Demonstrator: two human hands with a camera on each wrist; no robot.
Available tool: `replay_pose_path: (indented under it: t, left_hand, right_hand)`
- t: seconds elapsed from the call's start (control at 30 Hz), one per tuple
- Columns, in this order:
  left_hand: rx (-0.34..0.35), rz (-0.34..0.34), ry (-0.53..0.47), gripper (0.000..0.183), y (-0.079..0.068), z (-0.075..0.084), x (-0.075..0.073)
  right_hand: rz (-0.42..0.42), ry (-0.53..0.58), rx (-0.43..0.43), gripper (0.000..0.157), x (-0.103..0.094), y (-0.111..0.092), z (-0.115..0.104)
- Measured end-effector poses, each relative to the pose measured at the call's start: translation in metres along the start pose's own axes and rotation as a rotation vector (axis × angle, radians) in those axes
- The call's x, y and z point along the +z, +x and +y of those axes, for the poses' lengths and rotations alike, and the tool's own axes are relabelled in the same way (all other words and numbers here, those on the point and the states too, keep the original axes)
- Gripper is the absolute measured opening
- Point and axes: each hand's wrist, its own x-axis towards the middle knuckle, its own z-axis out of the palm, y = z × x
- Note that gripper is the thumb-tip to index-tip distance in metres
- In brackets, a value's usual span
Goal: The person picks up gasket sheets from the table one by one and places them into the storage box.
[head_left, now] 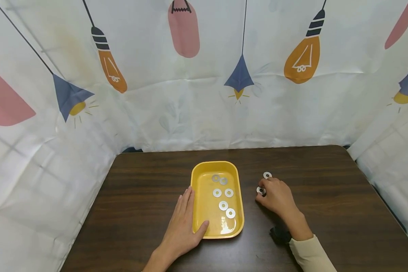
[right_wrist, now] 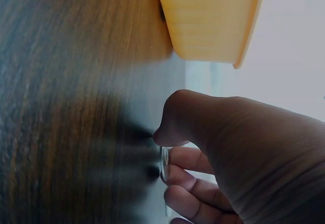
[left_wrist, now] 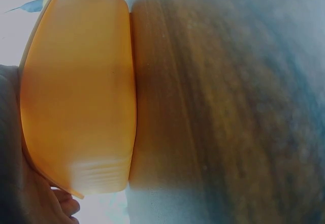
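Observation:
A yellow tray [head_left: 240, 223] stands on the dark wooden table, with several flat metal washers [head_left: 223, 205] lying inside it. My left hand [head_left: 181, 226] rests along the tray's left side, fingers straight against the rim and thumb over the near left corner. In the left wrist view the tray's outer wall [left_wrist: 81, 92] fills much of the picture. To the right of the tray, my right hand [head_left: 277, 196] pinches a washer [head_left: 259, 190] between thumb and fingers, close over the table. Another washer [head_left: 267, 175] lies just beyond those fingertips.
The brown wood-grain table [head_left: 149, 189] extends to both sides of the tray. A white curtain [head_left: 204, 113] printed with lamps and bulbs hangs behind its far edge and along the sides. A black band [head_left: 280, 235] is at my right wrist.

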Motion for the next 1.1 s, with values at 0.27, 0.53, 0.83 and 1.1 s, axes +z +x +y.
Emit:
replay_pose_path:
  t: [0.27, 0.53, 0.83, 1.1]
  left_hand:
    - [-0.015, -0.011, -0.002, 0.104, -0.0002, 0.0002, -0.0007]
    - [-0.019, -0.015, -0.007, 0.104, -0.0004, 0.0003, -0.0009]
    - [-0.032, -0.027, -0.029, 0.104, 0.0015, 0.0023, -0.0008]
    - [-0.017, -0.016, -0.017, 0.104, -0.0003, 0.0021, -0.0007]
  right_hand:
    - [-0.023, -0.001, 0.01, 0.019, -0.0032, 0.0005, -0.0011]
    - [-0.008, 0.019, 0.016, 0.016, -0.0018, 0.0012, -0.001]
    - [0.025, 0.023, 0.021, 0.015, -0.0035, -0.0012, 0.0006]
    - [0.041, 0.046, 0.026, 0.015, -0.0042, -0.0076, -0.0051]
